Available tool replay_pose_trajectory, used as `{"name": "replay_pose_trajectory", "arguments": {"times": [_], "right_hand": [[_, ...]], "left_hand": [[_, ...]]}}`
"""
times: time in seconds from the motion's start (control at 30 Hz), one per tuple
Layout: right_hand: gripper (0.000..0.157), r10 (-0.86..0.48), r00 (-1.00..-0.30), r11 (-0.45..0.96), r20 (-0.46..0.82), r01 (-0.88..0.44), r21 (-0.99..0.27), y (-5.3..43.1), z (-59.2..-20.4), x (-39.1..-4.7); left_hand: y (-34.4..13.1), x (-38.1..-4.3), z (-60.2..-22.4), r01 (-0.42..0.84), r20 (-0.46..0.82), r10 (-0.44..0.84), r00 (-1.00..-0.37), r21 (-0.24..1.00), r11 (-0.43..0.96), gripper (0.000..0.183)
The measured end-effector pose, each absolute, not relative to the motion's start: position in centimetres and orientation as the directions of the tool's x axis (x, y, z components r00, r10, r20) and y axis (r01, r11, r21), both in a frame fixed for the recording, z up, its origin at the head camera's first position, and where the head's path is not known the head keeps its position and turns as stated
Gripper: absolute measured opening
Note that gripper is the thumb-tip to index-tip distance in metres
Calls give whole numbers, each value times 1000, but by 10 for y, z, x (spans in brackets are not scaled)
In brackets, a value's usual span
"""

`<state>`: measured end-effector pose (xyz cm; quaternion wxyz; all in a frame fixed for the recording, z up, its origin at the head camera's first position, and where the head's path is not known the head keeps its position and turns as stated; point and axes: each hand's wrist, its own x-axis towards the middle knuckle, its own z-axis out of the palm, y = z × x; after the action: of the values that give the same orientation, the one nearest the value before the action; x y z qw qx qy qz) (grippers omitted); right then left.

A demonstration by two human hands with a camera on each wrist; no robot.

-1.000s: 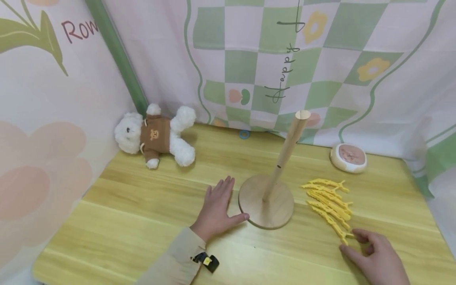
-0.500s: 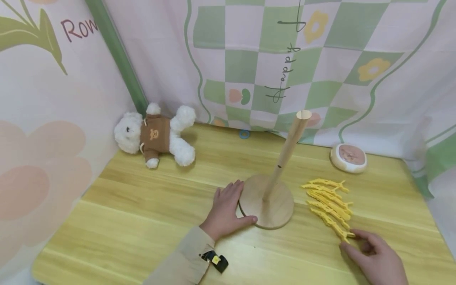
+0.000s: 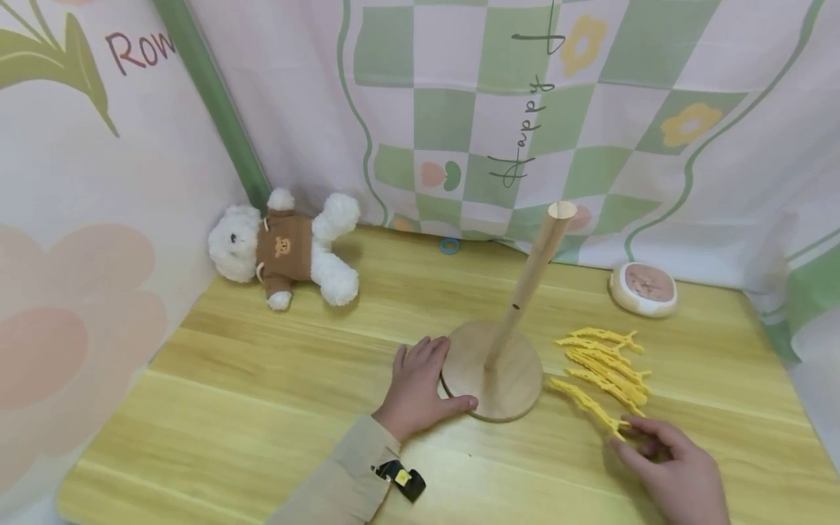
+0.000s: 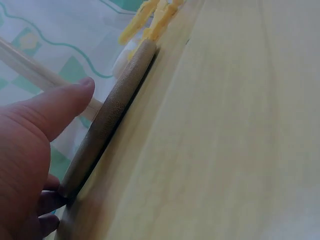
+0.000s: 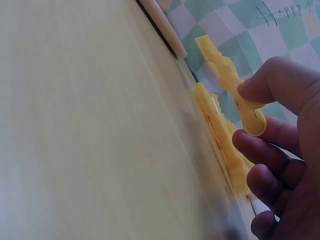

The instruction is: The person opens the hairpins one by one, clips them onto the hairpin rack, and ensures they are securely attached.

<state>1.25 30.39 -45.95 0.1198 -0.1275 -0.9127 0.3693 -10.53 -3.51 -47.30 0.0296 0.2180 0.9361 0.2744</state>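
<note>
In the head view my right hand (image 3: 672, 467) pinches a yellow alligator hair clip (image 3: 586, 405) at its forked handle end. The right wrist view shows thumb and fingers on the clip (image 5: 225, 75), which is held raised above the other clips. Several more yellow alligator hair clips (image 3: 607, 368) lie in a loose row just beyond. My left hand (image 3: 420, 394) rests against the left edge of a round wooden base (image 3: 512, 397), its thumb at the front rim and fingers along the side. From that base rises a wooden post (image 3: 530, 284).
A white plush toy (image 3: 289, 248) in a brown shirt lies at the back left of the wooden table (image 3: 262, 408). A white device with a pink face (image 3: 644, 289) sits at the back right. A small blue ring (image 3: 449, 246) lies by the checkered curtain (image 3: 446, 117).
My left hand has slid right onto the edge of the round base. My right hand has taken the nearest clip and drawn it left, apart from the others.
</note>
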Motion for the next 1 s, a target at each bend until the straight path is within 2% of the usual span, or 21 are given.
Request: {"name": "replay_pose_trajectory", "arguments": {"times": [0.37, 1.0], "right_hand": [[34, 233, -963, 754, 133, 92, -650, 283, -455, -3], [31, 146, -960, 749, 239, -51, -661, 261, -456, -22]], "left_hand": [[-33, -105, -474, 370, 60, 394, -917, 492, 788, 106], [-33, -104, -465, 372, 24, 412, -911, 476, 797, 104]]}}
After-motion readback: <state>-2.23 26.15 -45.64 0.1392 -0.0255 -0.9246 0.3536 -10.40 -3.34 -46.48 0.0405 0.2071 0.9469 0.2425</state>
